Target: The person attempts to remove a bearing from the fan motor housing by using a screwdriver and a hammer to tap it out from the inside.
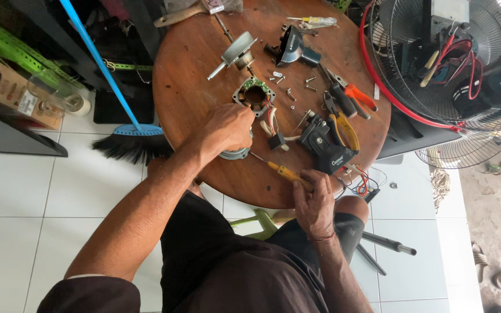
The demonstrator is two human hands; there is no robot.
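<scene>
Left hand [227,128] closed over grey round motor housing [236,153] just below the stator ring [254,95] on round wooden table [192,69]; right hand [314,200] wrapped around yellow-handled screwdriver [282,171], lower right of the ring, tip toward housing; loose screws [291,93] right of ring

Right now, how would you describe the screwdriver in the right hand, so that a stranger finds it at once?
Start at the round wooden table. At its near edge, the right hand grips a screwdriver whose thin shaft points toward the left hand. Its yellow handle lies apart from the orange pliers and yellow pliers farther back.
</scene>
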